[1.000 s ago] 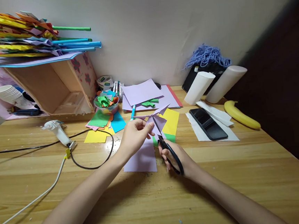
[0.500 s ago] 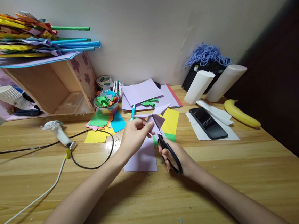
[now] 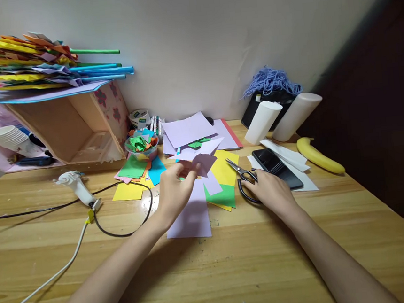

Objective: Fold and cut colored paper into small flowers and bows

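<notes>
Between its thumb and fingers, my left hand (image 3: 177,189) pinches a folded, cut purple paper (image 3: 206,163) above the middle of the table. To the right, my right hand (image 3: 271,190) has its fingers on the black-handled scissors (image 3: 241,169), whose blades point to the upper left, away from the purple paper. Under my left hand lies a purple sheet (image 3: 190,218). Beside it are a green sheet (image 3: 223,196) and a yellow sheet (image 3: 228,165).
A black phone (image 3: 277,168) on white paper lies beyond my right hand, with a banana (image 3: 319,155) further right. On the left are a glue gun (image 3: 76,186), looping cables and a bowl of paper scraps (image 3: 141,152). A box (image 3: 62,130) stands behind.
My right hand has moved right with the scissors, away from the purple paper. My left hand still holds the paper, slightly further left. The whole view has shifted a little.
</notes>
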`<state>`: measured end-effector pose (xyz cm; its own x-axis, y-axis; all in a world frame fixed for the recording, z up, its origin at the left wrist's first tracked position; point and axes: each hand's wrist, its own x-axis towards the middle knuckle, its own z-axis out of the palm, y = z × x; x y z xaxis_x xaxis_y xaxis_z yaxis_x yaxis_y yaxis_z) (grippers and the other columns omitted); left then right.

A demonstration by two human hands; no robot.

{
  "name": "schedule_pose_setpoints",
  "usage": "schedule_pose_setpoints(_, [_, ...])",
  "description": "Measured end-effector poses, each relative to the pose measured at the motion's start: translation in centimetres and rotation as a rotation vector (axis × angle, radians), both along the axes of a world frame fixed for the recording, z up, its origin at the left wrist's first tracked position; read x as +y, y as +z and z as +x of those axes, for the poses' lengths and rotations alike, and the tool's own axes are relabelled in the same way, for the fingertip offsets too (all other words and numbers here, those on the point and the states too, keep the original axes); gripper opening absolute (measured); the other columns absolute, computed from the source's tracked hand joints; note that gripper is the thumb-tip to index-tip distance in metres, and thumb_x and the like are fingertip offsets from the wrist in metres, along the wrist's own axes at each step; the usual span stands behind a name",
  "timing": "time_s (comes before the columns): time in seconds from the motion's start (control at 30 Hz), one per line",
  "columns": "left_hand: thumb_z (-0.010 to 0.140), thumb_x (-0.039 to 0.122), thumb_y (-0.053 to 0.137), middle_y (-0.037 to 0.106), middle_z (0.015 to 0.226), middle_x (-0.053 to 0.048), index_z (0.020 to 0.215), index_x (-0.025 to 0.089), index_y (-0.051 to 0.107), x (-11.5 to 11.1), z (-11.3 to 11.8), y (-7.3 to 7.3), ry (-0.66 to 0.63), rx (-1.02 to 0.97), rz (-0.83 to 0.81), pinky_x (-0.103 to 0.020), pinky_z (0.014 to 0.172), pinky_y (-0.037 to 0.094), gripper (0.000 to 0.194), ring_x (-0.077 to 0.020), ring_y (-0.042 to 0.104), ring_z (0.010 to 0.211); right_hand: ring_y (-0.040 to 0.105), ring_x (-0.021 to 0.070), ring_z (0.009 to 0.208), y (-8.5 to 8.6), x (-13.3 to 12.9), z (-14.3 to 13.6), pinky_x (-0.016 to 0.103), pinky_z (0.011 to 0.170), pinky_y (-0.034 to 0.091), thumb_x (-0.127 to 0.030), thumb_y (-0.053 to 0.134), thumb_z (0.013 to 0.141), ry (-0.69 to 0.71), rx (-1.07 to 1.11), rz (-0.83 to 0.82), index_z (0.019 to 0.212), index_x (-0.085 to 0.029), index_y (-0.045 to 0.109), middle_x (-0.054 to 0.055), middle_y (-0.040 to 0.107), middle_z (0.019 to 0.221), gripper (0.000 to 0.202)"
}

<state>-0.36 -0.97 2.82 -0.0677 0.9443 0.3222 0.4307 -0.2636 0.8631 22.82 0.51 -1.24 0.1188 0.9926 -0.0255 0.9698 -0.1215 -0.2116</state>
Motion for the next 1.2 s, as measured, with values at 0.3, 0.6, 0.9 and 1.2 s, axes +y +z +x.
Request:
schedule_pose_setpoints(0.3, [0.074,0.020,0.052,0.068,0.068,-0.003,0.069,0.017,0.067,-1.1,1.3,-0.4,-0.206,0.018,-0.128,-0.025,0.062,0.045,0.016,-0.0149,0.061,0.064,0.056,0.0198,0.105,1.5,-1.9,-3.1,0.034,0.090,0.044,-0.042,0.055,0.078,0.466,1.116,0.153,0.111,-0.020,0.051,0.008,0.059,0.114,0.040])
schedule_pose_setpoints(0.6, [0.075,0.044,0.056,0.066,0.068,-0.005,0.067,0.014,0.064,-1.9,2.9,-1.8,-0.333,0.014,-0.355,-0.025,0.057,0.042,0.031,-0.0147,0.057,0.062,0.064,0.0228,0.089,0.4,-2.5,-5.0,0.034,0.079,0.050,-0.041,0.067,0.068,0.117,1.395,0.008,0.088,-0.014,0.063,0.009,0.069,0.095,0.034])
schedule_pose_setpoints(0.9, [0.070,0.044,0.063,0.068,0.088,-0.009,0.083,0.014,0.065,-1.2,2.2,-1.5,-0.323,-0.358,-0.544,-0.028,0.072,0.045,0.033,-0.0177,0.061,0.080,0.064,0.0217,0.090,-0.2,-2.3,-5.1,0.037,0.085,0.048,-0.042,0.072,0.061,0.223,1.403,0.044,0.086,-0.017,0.066,0.006,0.070,0.091,0.036])
schedule_pose_setpoints(1.2, [0.073,0.039,0.062,0.064,0.105,-0.010,0.094,0.016,0.064,-1.1,2.1,-1.6,-0.411,-0.579,-0.534,-0.031,0.087,0.043,0.032,-0.0184,0.057,0.099,0.063,0.0196,0.079,0.4,-3.0,-4.8,0.032,0.072,0.051,-0.036,0.064,0.073,0.269,1.205,0.313,0.082,-0.018,0.064,0.005,0.068,0.082,0.020])
